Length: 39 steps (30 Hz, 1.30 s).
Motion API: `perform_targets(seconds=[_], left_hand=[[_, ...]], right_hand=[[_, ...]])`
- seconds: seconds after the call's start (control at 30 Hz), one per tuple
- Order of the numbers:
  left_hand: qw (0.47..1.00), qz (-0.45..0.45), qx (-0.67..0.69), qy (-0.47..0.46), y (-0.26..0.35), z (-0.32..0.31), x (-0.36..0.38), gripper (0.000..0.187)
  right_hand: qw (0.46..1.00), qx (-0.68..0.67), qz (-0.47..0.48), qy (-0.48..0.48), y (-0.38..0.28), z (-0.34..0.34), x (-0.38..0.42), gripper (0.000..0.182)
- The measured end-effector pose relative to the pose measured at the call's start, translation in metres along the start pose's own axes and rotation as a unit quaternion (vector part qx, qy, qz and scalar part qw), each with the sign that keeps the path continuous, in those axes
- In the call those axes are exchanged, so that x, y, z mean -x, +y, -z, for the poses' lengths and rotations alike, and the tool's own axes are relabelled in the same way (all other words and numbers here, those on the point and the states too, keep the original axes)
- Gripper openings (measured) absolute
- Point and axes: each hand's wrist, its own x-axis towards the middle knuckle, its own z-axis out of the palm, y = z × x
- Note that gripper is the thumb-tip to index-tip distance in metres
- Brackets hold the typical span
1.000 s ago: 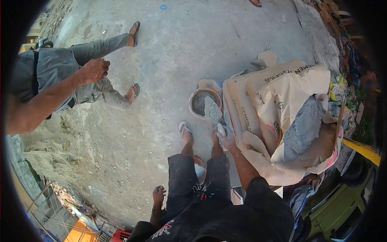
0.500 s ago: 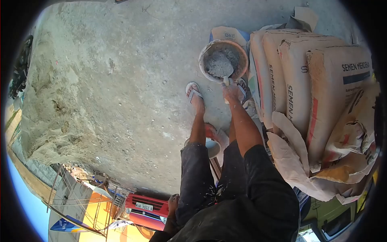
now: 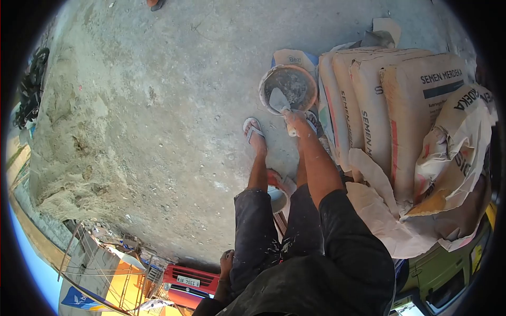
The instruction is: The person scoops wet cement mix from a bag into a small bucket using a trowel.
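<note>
My right hand (image 3: 296, 122) is shut on the handle of a trowel (image 3: 278, 100). Its grey blade lies inside a round, cement-smeared bucket (image 3: 312, 79) on the concrete ground just ahead of my feet. My sandalled left foot (image 3: 254, 129) stands to the left of the bucket. Low beside my hip hangs my left hand (image 3: 226, 259), loose, dusty and holding nothing. The bucket holds grey cement powder.
Stacked cement sacks (image 3: 379, 105) fill the right side, with a torn open sack (image 3: 453, 152) beyond them. A sand heap (image 3: 68, 147) lies at the left. A red-and-white bowl (image 3: 278, 190) sits behind my legs. A red car (image 3: 190, 276) and another person's foot (image 3: 154, 4) are at the edges.
The trowel carried a heap of cement over the bucket, tipped it in, and now rests inside with a bare blade. The view swung, so the person at the left is out of sight.
</note>
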Motion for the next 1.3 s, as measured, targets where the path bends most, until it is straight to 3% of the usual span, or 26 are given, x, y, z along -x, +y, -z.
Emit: perform_targets(seconds=[0.07, 0.13, 0.2, 0.27, 0.33, 0.4, 0.47, 0.5, 0.7, 0.9, 0.97, 1.03, 1.1, 1.17, 1.23, 1.27, 1.3], left_hand=[[1.000, -0.020, -0.013, -0.001, 0.013, -0.002, -0.001, 0.030], [0.998, -0.027, 0.051, 0.033, 0.020, -0.007, -0.003, 0.030], [0.996, -0.065, 0.045, 0.028, 0.036, -0.007, -0.009, 0.030], [0.992, -0.119, 0.030, 0.007, 0.065, -0.005, -0.018, 0.030], [0.983, -0.052, 0.179, -0.011, 0.107, -0.006, -0.032, 0.032], [0.977, -0.076, 0.192, -0.055, 0.153, -0.005, -0.056, 0.036], [0.972, -0.125, 0.193, -0.058, 0.213, -0.005, -0.062, 0.038], [0.969, -0.156, 0.178, -0.067, 0.238, -0.003, -0.061, 0.038], [0.926, -0.309, 0.186, -0.109, 0.386, -0.025, -0.032, 0.036], [0.895, -0.420, 0.032, -0.148, 0.457, -0.068, 0.025, 0.031], [0.823, -0.536, -0.007, -0.187, 0.475, -0.095, 0.045, 0.033], [0.783, -0.590, -0.070, -0.186, 0.493, -0.122, 0.070, 0.037], [0.772, -0.593, -0.116, -0.198, 0.505, -0.132, 0.131, 0.038], [0.748, -0.627, -0.102, -0.195, 0.509, -0.147, 0.162, 0.042], [0.747, -0.634, -0.158, -0.122, 0.514, -0.163, 0.175, 0.049], [0.753, -0.627, -0.158, -0.121, 0.519, -0.168, 0.183, 0.049], [0.788, -0.559, -0.231, -0.116, 0.523, -0.163, 0.208, 0.052]], right_hand=[[1.000, 0.006, -0.006, -0.030, 0.005, 0.009, 0.015, 0.042], [0.966, 0.175, 0.189, 0.037, 0.022, 0.023, 0.041, 0.041], [0.934, 0.258, 0.245, -0.024, 0.012, 0.053, 0.111, 0.039], [0.926, 0.195, 0.313, -0.079, 0.034, 0.081, 0.157, 0.039], [0.892, 0.222, 0.393, 0.013, 0.078, 0.109, 0.184, 0.040], [0.934, 0.199, 0.294, -0.048, 0.041, 0.157, 0.313, 0.040], [0.883, 0.197, 0.427, 0.006, 0.059, 0.191, 0.360, 0.044], [0.881, 0.184, 0.435, 0.021, 0.069, 0.201, 0.387, 0.044], [0.890, 0.055, 0.437, 0.121, 0.079, 0.274, 0.479, 0.042], [0.801, -0.104, 0.409, 0.424, 0.031, 0.317, 0.440, 0.035], [0.792, -0.116, 0.387, 0.457, 0.013, 0.337, 0.403, 0.033], [0.778, -0.127, 0.369, 0.492, 0.007, 0.350, 0.376, 0.032], [0.743, -0.050, 0.272, 0.610, 0.007, 0.366, 0.362, 0.035], [0.753, -0.018, 0.252, 0.607, 0.021, 0.382, 0.358, 0.036], [0.765, 0.019, 0.230, 0.601, 0.036, 0.398, 0.353, 0.037], [0.774, 0.043, 0.212, 0.595, 0.044, 0.404, 0.350, 0.036], [0.783, 0.068, 0.192, 0.587, 0.055, 0.408, 0.348, 0.035]])
